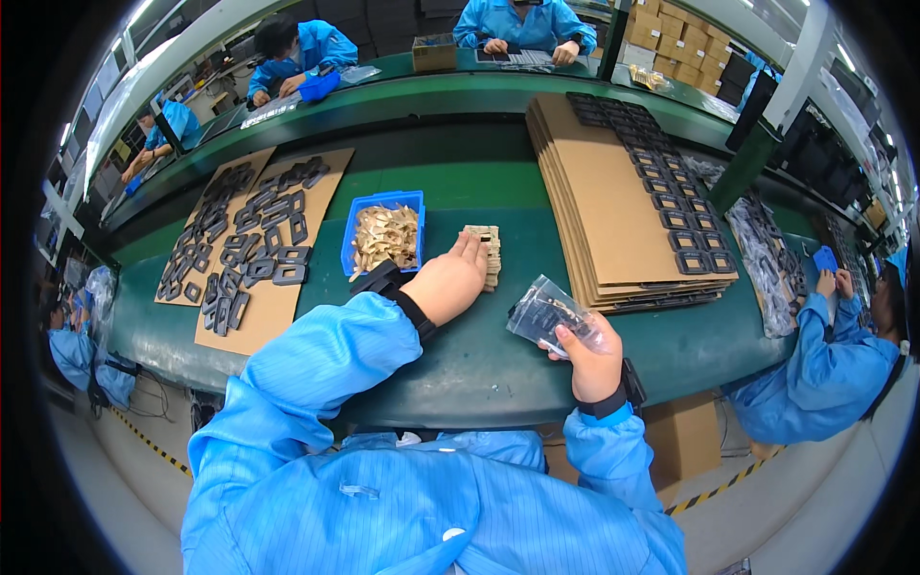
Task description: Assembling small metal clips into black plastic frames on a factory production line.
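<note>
My left hand (448, 286) lies with its fingers stretched out and side by side, the fingertips on or just over a small beige slotted block (492, 257); the palm hides part of the block. My right hand (592, 362) pinches a clear plastic bag (548, 309) between thumb and fingers, tilted above the near part of the table. Something dark shows inside the bag, but its kind is unclear. Left of the block stands a blue bin (349, 235) heaped with small gold-coloured pieces (387, 233).
Many black frame-shaped parts (276, 222) lie on cardboard sheets (326, 192) at the left. On the right rises a stack of cardboard sheets (585, 192) with rows of black frames (676, 201). Bagged parts (762, 264) lie beyond. Co-workers in blue sit across and at both sides.
</note>
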The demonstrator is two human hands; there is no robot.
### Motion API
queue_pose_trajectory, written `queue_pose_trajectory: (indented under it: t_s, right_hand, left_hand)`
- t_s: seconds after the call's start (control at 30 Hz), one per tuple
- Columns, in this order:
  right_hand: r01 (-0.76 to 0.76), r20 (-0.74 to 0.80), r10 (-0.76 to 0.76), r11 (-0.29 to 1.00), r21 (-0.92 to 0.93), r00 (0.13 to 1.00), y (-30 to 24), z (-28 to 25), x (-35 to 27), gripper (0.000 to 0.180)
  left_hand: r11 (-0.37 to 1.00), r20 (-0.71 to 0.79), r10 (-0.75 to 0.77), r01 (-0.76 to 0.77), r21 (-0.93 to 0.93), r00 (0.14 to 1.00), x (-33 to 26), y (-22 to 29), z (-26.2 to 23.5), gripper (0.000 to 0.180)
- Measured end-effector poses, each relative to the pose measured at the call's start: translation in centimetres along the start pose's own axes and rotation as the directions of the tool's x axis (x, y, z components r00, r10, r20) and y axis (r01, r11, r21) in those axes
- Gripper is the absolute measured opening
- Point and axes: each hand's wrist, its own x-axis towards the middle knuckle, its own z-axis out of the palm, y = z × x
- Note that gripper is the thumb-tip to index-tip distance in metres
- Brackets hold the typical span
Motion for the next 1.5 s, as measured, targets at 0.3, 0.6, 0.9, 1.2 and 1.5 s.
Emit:
queue_pose_trajectory:
  t_s: [0.3, 0.6, 0.9, 1.2, 1.5]
  right_hand:
    - [0.002, -0.007, -0.002, 0.999, -0.033, 1.000, 0.2, -0.1, 0.0, 0.024]
    - [-0.007, 0.007, 0.007, 0.999, -0.035, 1.000, 0.6, -0.2, 0.1, 0.024]
    - [0.000, 0.064, 0.001, 1.000, -0.011, 0.998, 0.4, -0.6, 0.1, 0.015]
    - [0.056, 0.133, -0.077, 0.987, 0.153, 0.988, 1.7, -0.5, -0.1, 0.028]
    - [0.050, 0.155, -0.031, 0.991, -0.120, 0.987, 2.1, -1.8, 0.3, 0.013]
  left_hand:
    - [0.969, -0.060, -0.064, 0.048, -0.241, 0.996, -0.8, 0.3, -1.1, 0.086]
    - [0.956, -0.128, -0.238, 0.209, -0.205, 0.963, 0.5, 2.4, -3.1, 0.096]
    - [0.225, 0.174, -0.277, 0.240, -0.944, 0.945, -1.8, 5.0, -7.7, 0.025]
    - [0.100, 0.225, -0.233, 0.254, -0.962, 0.946, -2.1, 4.3, -7.8, 0.032]
    - [0.058, 0.136, -0.139, 0.145, -0.988, 0.981, -2.1, 5.8, -5.7, 0.021]
